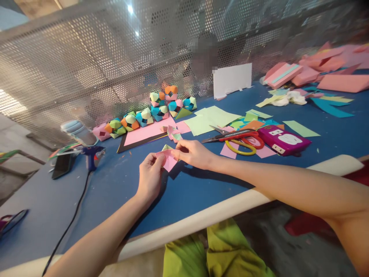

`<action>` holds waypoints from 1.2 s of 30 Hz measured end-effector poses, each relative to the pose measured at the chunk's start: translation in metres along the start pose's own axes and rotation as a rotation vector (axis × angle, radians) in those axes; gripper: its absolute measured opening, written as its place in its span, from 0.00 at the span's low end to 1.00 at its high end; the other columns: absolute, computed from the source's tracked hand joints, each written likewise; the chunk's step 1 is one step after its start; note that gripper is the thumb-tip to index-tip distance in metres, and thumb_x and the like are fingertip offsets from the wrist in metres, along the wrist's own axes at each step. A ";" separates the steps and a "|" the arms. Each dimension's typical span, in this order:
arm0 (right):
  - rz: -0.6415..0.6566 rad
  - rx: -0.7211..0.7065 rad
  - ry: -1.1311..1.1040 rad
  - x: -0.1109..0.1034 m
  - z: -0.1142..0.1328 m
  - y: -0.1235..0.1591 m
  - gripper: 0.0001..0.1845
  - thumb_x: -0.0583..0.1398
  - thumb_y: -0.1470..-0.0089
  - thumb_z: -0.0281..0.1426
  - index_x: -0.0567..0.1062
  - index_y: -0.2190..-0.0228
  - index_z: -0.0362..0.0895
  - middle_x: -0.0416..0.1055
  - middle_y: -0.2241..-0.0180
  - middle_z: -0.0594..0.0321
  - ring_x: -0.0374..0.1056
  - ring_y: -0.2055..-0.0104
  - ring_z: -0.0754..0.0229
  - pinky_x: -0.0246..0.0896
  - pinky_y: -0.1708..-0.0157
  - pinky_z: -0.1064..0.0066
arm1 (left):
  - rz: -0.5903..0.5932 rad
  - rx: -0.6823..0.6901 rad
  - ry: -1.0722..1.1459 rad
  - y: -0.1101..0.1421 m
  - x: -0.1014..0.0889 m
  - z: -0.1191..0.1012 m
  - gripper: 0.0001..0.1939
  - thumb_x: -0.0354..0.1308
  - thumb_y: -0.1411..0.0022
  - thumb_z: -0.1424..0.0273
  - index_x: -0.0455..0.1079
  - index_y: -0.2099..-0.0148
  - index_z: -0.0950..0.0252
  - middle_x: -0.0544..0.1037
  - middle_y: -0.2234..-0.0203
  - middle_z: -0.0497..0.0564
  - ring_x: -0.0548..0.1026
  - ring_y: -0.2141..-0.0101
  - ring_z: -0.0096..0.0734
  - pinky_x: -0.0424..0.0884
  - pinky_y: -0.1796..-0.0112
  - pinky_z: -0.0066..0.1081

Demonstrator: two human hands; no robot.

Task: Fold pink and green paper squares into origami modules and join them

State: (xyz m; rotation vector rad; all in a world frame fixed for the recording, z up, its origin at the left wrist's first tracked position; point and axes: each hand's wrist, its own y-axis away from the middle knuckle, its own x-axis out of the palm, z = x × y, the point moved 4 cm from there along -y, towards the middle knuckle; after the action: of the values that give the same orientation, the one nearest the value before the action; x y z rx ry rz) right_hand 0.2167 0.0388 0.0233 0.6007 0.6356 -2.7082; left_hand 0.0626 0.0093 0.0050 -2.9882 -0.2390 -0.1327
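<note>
Between both hands, above the blue table, is a piece of folded pink paper [170, 163] with a pale green corner showing at its top. My left hand [151, 171] pinches its left side, thumb on the front. On the upper right, my right hand [191, 153] grips the paper's edge between thumb and fingers. Just beyond the hands lie small folded pink and green paper pieces [174, 134]. Several folded paper balls [145, 117] in orange, green, blue and pink stand in a row behind, a few stacked on top.
Scissors with red handles [256, 138] and yellow-handled scissors [245, 150] lie right of my hands, beside a purple power strip [284, 140]. Pale green sheets [211, 119] lie behind. A blue glue gun [91, 157], phone [62, 165] and cup [77, 132] are left. Perforated metal screen [115, 50] backs the table.
</note>
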 end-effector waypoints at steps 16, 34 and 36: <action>0.027 0.102 0.011 0.008 0.000 0.001 0.08 0.60 0.55 0.26 0.66 0.81 0.42 0.68 0.80 0.67 0.61 0.76 0.66 0.51 0.75 0.74 | 0.047 0.097 -0.297 -0.002 -0.001 0.005 0.08 0.64 0.51 0.69 0.68 0.73 0.65 0.70 0.80 0.44 0.66 0.76 0.25 0.59 0.73 0.25; -0.017 -0.155 0.048 0.006 0.005 0.003 0.07 0.61 0.48 0.32 0.71 0.75 0.41 0.70 0.75 0.65 0.62 0.74 0.66 0.54 0.71 0.73 | -0.013 -0.191 0.116 0.001 0.002 0.007 0.15 0.66 0.62 0.75 0.61 0.76 0.66 0.73 0.80 0.44 0.67 0.79 0.21 0.60 0.76 0.23; -0.065 -0.204 0.085 0.005 0.006 0.003 0.06 0.61 0.48 0.30 0.69 0.74 0.42 0.68 0.75 0.66 0.61 0.74 0.66 0.54 0.70 0.73 | -0.014 -0.203 0.112 0.001 0.001 0.009 0.15 0.66 0.61 0.75 0.61 0.75 0.65 0.71 0.83 0.42 0.66 0.81 0.21 0.58 0.77 0.22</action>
State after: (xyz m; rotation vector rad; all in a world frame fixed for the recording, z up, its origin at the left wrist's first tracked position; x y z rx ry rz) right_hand 0.2114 0.0323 0.0243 0.6546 0.9553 -2.6434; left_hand 0.0642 0.0095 -0.0037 -3.1668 -0.2469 -0.3441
